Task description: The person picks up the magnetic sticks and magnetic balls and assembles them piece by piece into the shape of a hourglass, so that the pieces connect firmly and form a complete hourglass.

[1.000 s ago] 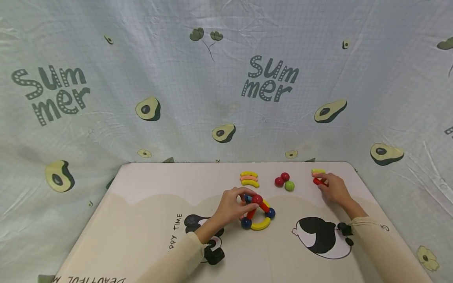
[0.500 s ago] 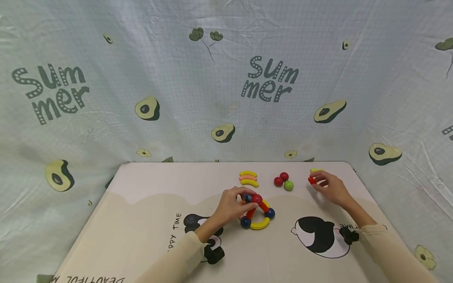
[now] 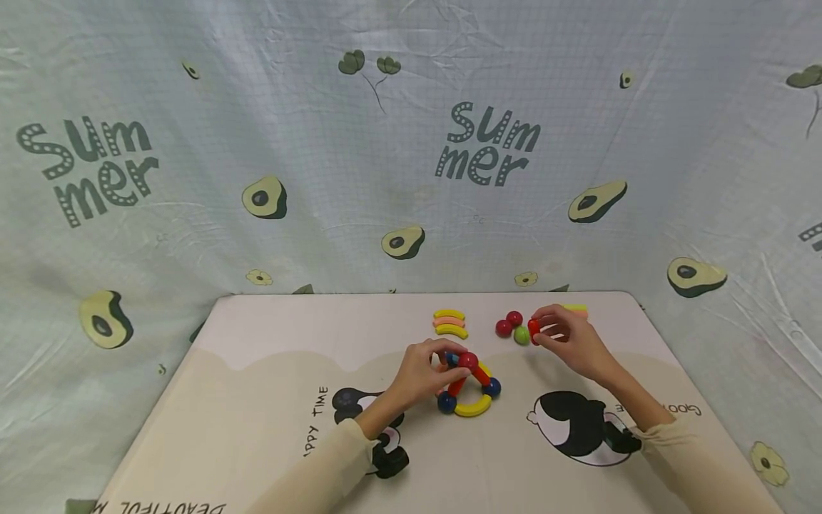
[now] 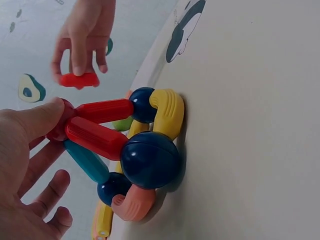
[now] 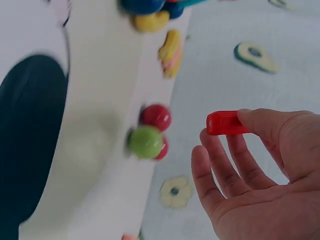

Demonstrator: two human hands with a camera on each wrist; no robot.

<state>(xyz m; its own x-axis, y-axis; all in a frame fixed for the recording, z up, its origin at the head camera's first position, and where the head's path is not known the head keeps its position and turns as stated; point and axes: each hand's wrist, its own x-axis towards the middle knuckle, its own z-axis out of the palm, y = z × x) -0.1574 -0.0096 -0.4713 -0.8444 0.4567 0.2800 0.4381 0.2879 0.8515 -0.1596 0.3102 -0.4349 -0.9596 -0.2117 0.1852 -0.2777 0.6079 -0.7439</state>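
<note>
My left hand [image 3: 420, 375] pinches the red ball [image 4: 62, 120] at the top of a pyramid of magnetic rods and balls. Two red rods [image 4: 97, 138] and a teal rod [image 4: 87, 161] slope down from it to blue balls [image 4: 151, 160]. Curved yellow [image 3: 473, 407] and pink [image 4: 135, 203] rods join these balls in a ring at the table. Raised over the table, my right hand [image 3: 574, 344] holds a short red rod [image 5: 226, 123] between thumb and fingers. In the head view this rod overlaps the right side of the green ball [image 3: 521, 335].
Two red balls [image 3: 504, 328] lie against the green one. Curved yellow and pink rods [image 3: 450, 323] lie in a row behind the pyramid. More pale yellow and pink rods [image 3: 576, 310] lie at the back right. A printed curtain [image 3: 321, 178] hangs behind the table [image 3: 257, 400].
My right hand has lifted the red rod from the back right group and carried it left, toward the green ball. My left hand stays on the pyramid's top ball.
</note>
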